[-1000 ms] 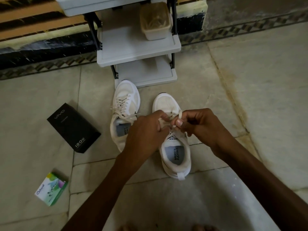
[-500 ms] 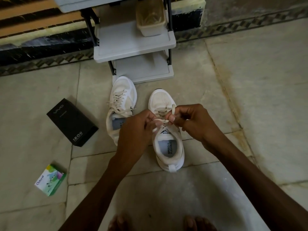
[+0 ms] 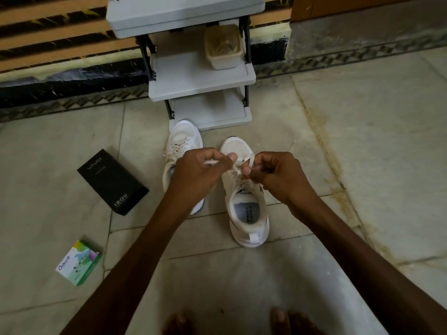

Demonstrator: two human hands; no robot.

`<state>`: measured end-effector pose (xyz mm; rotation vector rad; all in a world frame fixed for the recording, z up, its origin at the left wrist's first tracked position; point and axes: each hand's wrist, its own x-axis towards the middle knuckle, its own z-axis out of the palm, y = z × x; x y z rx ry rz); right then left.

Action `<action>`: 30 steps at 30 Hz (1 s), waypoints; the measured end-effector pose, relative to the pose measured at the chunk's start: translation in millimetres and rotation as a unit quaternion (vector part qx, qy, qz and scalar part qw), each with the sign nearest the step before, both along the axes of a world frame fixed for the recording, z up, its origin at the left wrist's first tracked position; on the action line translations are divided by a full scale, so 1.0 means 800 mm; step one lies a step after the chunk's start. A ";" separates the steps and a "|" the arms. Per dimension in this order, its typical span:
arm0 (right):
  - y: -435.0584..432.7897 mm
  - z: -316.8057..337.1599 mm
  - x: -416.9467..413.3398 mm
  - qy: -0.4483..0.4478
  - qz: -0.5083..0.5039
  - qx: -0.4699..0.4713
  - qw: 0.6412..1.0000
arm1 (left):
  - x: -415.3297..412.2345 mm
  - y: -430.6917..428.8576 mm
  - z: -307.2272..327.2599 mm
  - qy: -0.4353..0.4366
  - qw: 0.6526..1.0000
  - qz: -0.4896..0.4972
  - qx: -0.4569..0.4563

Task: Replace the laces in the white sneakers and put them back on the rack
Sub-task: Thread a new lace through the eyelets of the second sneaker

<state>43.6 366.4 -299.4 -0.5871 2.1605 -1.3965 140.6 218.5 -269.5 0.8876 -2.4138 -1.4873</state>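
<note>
Two white sneakers upright on the floor in front of the rack [image 3: 200, 78], toes toward it. Left sneaker [image 3: 186, 139] laced, toe right at the rack's bottom shelf; right sneaker [image 3: 249, 213] a touch further back from the rack, grey-blue insole showing. Cream lace [image 3: 251, 159] on that right sneaker, ends lifted off the tongue, one pinched in the left hand [image 3: 203, 170], one in the right hand [image 3: 273, 175].

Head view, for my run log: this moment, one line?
sneaker: being laced | left hand: pinches lace | right hand: pinches lace | other sneaker: floor | rack: no sneakers
</note>
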 end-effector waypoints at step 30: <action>0.014 -0.019 0.023 0.265 0.105 0.271 0.919 | 0.013 0.023 -0.077 -0.017 0.961 -0.148 -0.233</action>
